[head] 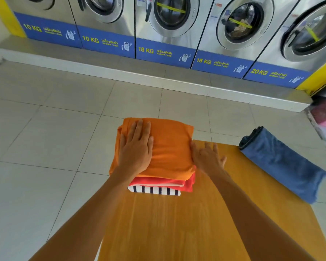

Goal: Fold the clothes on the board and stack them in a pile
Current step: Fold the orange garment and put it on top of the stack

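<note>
The left hand lies flat, fingers straight, on the orange garment topping the pile at the far left corner of the wooden board. The right hand, fingers spread, touches the pile's right edge. Beneath are a red piece and a striped one; blue cloth drapes over the board's right edge.

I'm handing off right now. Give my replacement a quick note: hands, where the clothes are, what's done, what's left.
Left hand: flat, pressing the orange garment on top of the pile.
Right hand: open against the pile's right edge.
Pile at the wooden board's far left corner: orange on red garment on striped garment.
Done: three folded and stacked.
Left: blue garment, on the board's right edge, not yet stacked.
</note>
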### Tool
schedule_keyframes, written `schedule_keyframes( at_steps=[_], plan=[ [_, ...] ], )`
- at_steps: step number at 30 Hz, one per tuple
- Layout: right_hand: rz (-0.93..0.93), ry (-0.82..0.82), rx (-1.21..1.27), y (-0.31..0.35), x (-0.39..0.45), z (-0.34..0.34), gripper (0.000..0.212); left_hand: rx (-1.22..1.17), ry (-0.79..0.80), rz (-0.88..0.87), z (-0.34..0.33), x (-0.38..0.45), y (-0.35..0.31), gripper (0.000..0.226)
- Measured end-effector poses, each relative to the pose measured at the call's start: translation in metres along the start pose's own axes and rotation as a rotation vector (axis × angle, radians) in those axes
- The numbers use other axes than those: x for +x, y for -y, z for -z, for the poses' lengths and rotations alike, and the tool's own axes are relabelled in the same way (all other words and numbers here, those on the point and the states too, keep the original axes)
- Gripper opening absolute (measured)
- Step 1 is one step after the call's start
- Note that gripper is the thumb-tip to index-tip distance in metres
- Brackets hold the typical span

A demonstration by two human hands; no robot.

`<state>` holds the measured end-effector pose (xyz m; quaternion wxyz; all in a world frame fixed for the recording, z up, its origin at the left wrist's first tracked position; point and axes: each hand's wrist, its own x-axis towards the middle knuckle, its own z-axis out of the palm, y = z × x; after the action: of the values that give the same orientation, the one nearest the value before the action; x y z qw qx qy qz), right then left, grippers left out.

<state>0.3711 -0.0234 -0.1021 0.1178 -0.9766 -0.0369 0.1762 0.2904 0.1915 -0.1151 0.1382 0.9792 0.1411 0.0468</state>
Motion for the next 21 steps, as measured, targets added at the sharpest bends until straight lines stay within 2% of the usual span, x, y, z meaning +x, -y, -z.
schedule_keyframes(
  at_steps=[3, 5, 8, 12, 14, 16, 18, 21],
  plan=[
    [-0.078, -0.142, 0.314, -0.003, -0.006, 0.011, 0.047, 0.012, 0.025, 0.009, 0.001, 0.0, 0.001, 0.072],
    [-0.11, -0.179, 0.507, 0.014, -0.013, 0.017, 0.049, 0.006, 0.041, 0.017, 0.001, 0.001, -0.001, 0.071],
    [-0.094, -0.112, 0.577, 0.033, -0.033, 0.022, 0.058, 0.014, 0.077, 0.032, 0.004, 0.002, -0.003, 0.07],
    [-0.039, 0.073, 0.678, 0.028, -0.077, 0.014, 0.03, -0.032, 0.095, 0.043, 0.028, 0.012, -0.024, 0.06],
    [-0.059, 0.068, 0.803, 0.025, -0.088, 0.006, 0.021, -0.13, 0.015, -0.029, 0.04, 0.028, -0.048, 0.053],
    [-0.068, 0.033, 0.87, 0.024, -0.089, -0.003, 0.022, -0.199, 0.012, -0.105, 0.043, 0.053, -0.073, 0.046],
    [-0.061, 0.008, 0.895, 0.026, -0.088, -0.007, 0.03, -0.231, 0.145, -0.139, 0.04, 0.075, -0.092, 0.041],
    [-0.051, 0.013, 0.919, 0.028, -0.088, -0.01, 0.031, -0.141, 0.35, -0.157, 0.024, 0.092, -0.099, 0.044]
  ],
)
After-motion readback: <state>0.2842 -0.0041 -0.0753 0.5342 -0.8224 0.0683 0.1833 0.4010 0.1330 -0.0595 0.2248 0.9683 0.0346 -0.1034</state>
